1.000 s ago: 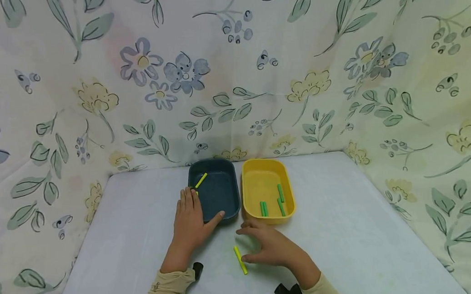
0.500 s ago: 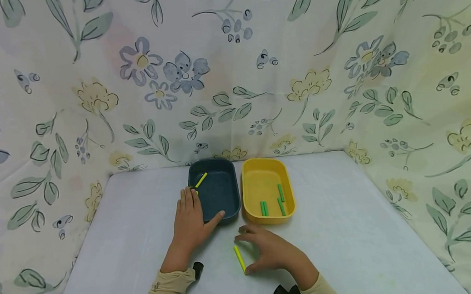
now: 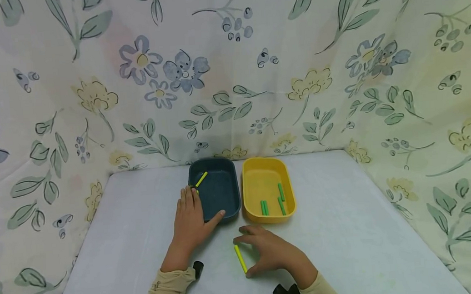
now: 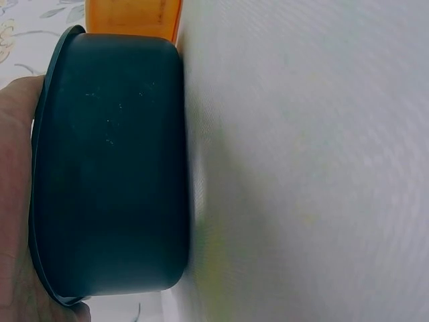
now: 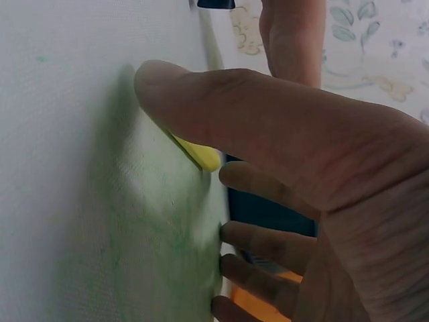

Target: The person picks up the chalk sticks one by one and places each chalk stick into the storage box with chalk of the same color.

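Note:
In the head view, my left hand [image 3: 189,227] rests on the near left corner of a dark blue tray [image 3: 224,191], its fingers straight along the left rim and its thumb on the front rim. A yellow stick [image 3: 201,179] lies inside, and another yellow bit is partly hidden by my fingertips. My right hand [image 3: 273,251] spans a thin yellow stick [image 3: 240,259] on the table, with thumb and index finger at its two ends. The right wrist view shows the thumb covering part of that stick [image 5: 201,153]. Several green sticks [image 3: 281,192] lie in the yellow tray [image 3: 247,178].
Both trays stand side by side at the back of the white table [image 3: 348,230], close to the floral cloth [image 3: 230,74] behind. A black wrist piece [image 3: 287,293] sits beside the right sleeve, and a second one [image 3: 198,267] beside the left sleeve.
The right thumb has slid toward the near end of the yellow stick, and the index finger has come to its far end. My left hand has stayed put on the tray.

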The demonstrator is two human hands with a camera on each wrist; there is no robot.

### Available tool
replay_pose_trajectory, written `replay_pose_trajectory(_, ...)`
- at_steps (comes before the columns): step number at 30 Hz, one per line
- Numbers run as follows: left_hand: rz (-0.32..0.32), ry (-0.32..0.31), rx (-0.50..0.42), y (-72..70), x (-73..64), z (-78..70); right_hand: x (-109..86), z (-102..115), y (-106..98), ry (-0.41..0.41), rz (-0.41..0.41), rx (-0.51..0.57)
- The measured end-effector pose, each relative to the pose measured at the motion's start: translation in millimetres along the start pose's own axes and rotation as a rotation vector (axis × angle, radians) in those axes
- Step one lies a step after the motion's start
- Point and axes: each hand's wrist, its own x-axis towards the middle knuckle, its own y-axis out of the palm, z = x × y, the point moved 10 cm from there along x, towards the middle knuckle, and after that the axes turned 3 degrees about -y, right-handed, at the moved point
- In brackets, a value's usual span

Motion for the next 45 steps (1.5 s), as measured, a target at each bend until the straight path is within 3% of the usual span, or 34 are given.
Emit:
replay_pose_trajectory(22,0.028,-0.009,0.022,-0.6,4.8,-1.8,4.0,1.9,0.2,0.012,0.026,-0.041)
replay_pose_trajectory(33,0.01,-0.004,0.037,-0.7,4.9,-1.7,3.6,0.7,1.2,0.005,0.022,-0.065)
replay_pose_trajectory(45,0.019,-0.014,0.014,2.2,1.0,1.2,2.7,-0.6,4.4,0.016,0.032,-0.031)
